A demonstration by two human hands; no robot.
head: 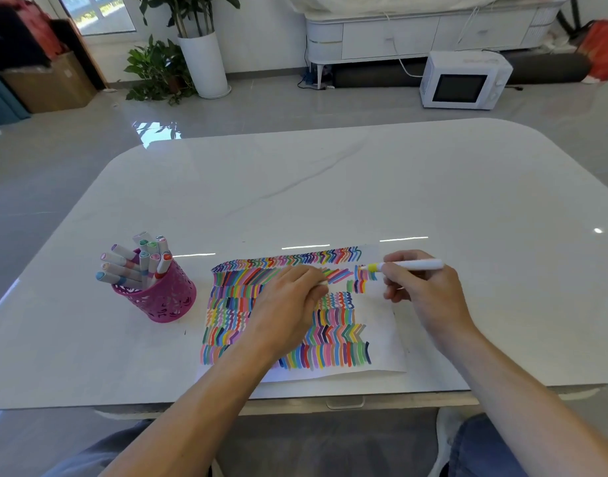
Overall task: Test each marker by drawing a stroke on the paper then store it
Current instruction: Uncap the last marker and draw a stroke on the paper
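Slim white yellow-banded marker [416,265] (light, stiff, slick) is pinched mid-barrel by right hand [423,294] over stroke-covered white paper sheet [381,325]; on the sheet, small pale cap [324,282] is apparently pinched by left hand [285,308].

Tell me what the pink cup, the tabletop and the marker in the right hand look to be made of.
Pink cup: probably painted metal or plastic, matte; its wall is cut through with a lacy pattern.
Table: likely polished stone or a glossy stone-look slab; grey veins and sharp light reflections.
Marker: seemingly smooth white plastic with a yellow band near the tip.
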